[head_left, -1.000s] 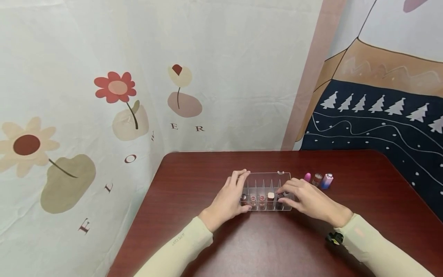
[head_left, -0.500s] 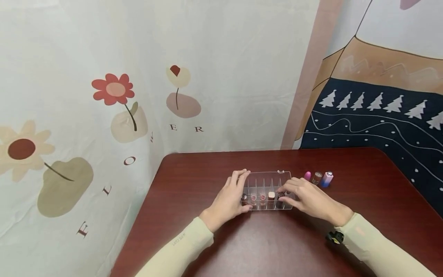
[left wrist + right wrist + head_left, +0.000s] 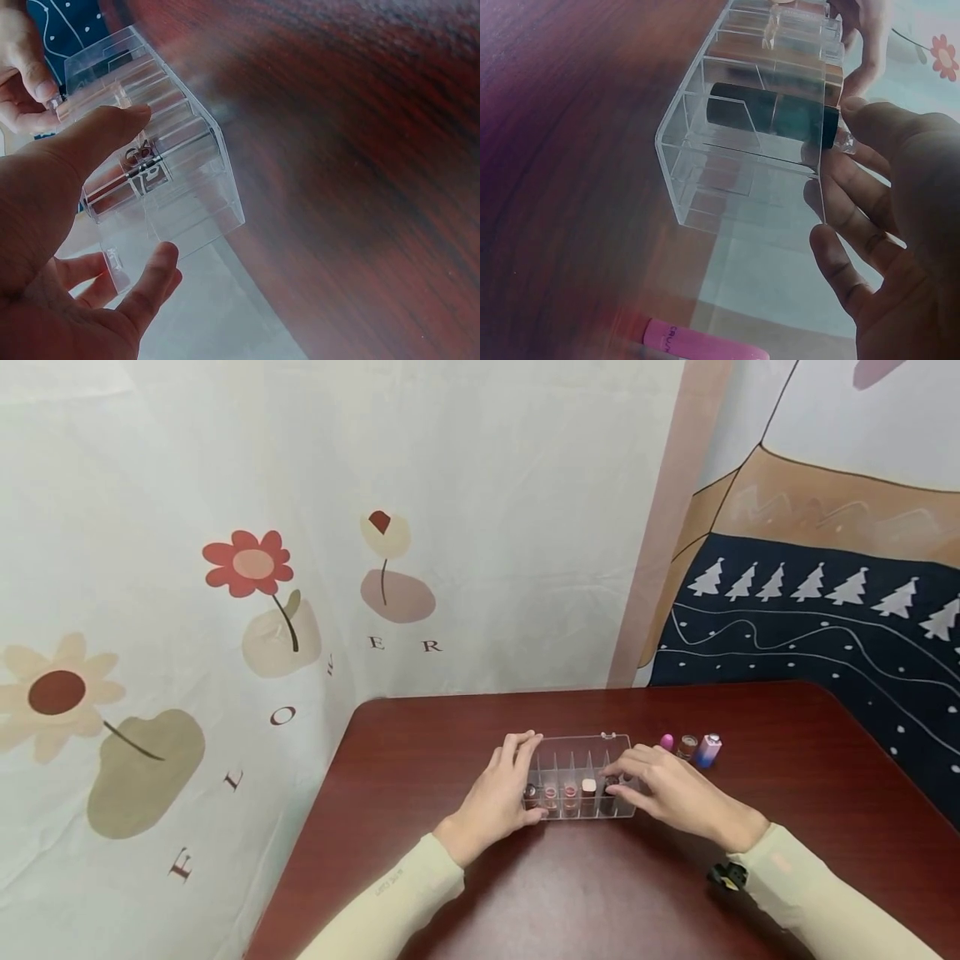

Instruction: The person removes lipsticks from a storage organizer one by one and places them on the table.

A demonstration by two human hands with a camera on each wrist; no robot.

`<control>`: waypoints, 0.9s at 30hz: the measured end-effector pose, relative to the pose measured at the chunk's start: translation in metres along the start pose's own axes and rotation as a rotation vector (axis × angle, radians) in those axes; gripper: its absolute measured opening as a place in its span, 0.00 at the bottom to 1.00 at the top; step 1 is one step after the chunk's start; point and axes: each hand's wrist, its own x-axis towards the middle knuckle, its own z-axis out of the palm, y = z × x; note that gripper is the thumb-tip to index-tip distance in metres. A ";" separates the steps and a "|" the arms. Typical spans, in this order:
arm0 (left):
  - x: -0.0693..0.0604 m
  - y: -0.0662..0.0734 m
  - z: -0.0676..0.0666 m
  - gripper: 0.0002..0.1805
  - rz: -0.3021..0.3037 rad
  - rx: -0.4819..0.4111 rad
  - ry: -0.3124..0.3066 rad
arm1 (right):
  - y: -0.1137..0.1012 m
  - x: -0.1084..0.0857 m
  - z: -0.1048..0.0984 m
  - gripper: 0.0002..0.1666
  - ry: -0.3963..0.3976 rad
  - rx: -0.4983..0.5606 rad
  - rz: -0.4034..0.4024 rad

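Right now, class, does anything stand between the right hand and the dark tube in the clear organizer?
Nothing visible: the right hand is at the upper end of the dark tube; the clear organizer surrounds the part below.

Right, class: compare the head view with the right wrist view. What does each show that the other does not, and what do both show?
Only the head view: the pink-and-blue tube and the row of white trees.
Only the right wrist view: lettering on the pink tube, and a green sheen on the dark tube.
Both: those last two tubes, the clear organizer, the left hand, the right hand and the red flower.
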 end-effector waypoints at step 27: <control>0.001 0.002 0.000 0.68 -0.009 0.005 -0.003 | 0.002 -0.001 -0.008 0.21 0.043 0.104 -0.002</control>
